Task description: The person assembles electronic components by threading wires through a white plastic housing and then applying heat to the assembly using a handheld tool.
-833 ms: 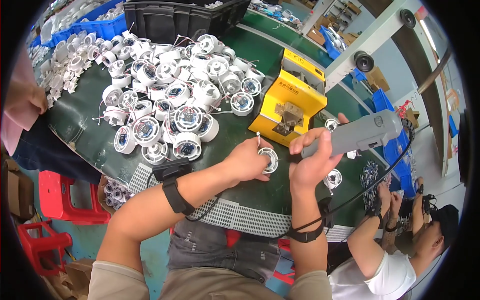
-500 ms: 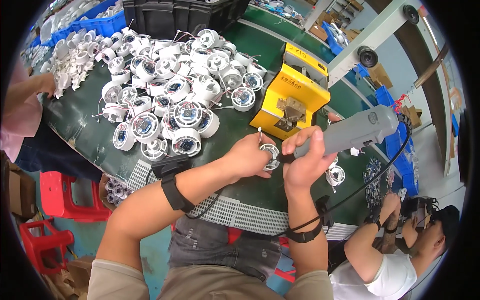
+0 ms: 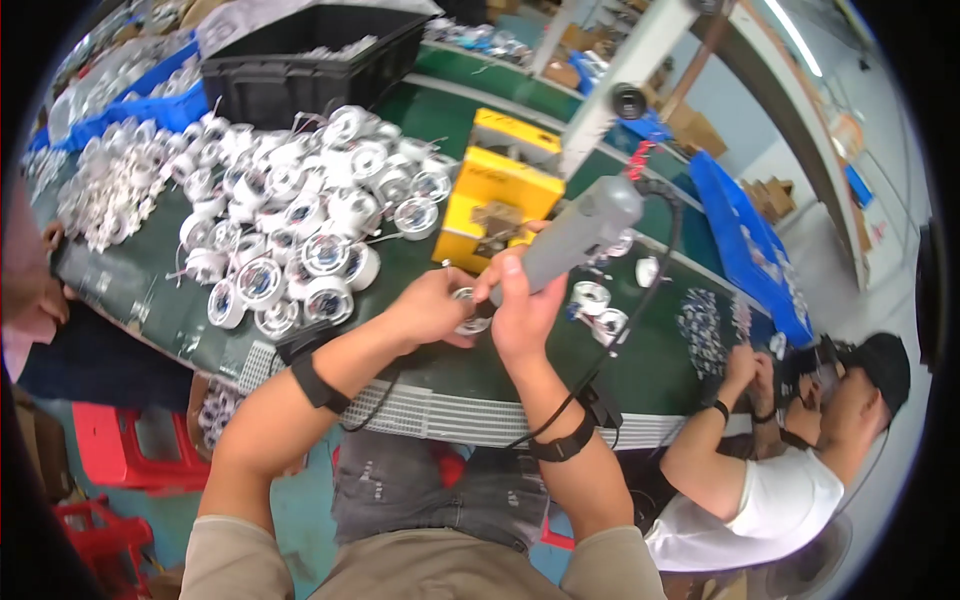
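Observation:
My left hand [image 3: 428, 306] pinches a small white round housing [image 3: 474, 323] just above the green table. Wrapped around a grey electric screwdriver [image 3: 585, 232], my right hand [image 3: 524, 318] tilts the tool so its lower end points at that housing. Whether the bit touches a screw is hidden by my fingers. A yellow box [image 3: 460, 205] with metal parts at its front stands right behind my hands. To the left lies a large heap of white round housings [image 3: 325, 253] with wires and circuit boards.
A black crate [image 3: 290, 85] and a blue bin [image 3: 165, 108] stand at the back left. The screwdriver's black cable [image 3: 668, 270] runs down past my right forearm. More housings [image 3: 592, 297] lie to the right. A co-worker [image 3: 750, 480] sits at right; another person's hand [image 3: 50, 300] shows at left.
The whole view has shifted, so the table and my hands appear farther left. The screwdriver is tilted more steeply. Both hands keep their holds on the housing and the screwdriver.

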### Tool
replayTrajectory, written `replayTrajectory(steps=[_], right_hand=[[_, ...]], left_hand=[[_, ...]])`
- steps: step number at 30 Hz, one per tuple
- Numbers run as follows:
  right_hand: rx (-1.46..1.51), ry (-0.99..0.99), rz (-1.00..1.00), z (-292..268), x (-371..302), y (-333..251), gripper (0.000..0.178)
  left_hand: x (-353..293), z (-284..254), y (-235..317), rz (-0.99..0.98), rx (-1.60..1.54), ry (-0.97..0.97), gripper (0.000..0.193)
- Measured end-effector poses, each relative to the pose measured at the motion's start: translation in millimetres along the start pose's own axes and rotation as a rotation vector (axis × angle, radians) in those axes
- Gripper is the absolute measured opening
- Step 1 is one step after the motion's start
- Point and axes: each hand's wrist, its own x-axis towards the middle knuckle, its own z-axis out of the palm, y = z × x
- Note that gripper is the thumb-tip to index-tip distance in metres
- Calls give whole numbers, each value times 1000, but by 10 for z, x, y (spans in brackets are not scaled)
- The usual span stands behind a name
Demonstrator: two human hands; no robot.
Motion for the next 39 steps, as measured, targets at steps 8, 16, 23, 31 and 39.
replayTrajectory(steps=[8, 16, 23, 31, 39], right_hand=[[-1453, 304, 89, -1851, -223, -426, 29], [-25, 416, 743, -1472, -687, -569, 21], [217, 261, 820, -672, -905, -546, 24], [-566, -480, 33, -878, -369, -591, 18], [-54, -254, 259, -977, -525, -223, 11]], left_hand=[[-469, -469, 620, 810, 886, 1194, 51], [-419, -171, 227, 680, 1083, -72, 54], [-381, 205, 95, 801, 586, -310, 63], [-366, 40, 122, 304, 115, -713, 52], [-273, 13, 123, 113, -225, -684, 37]])
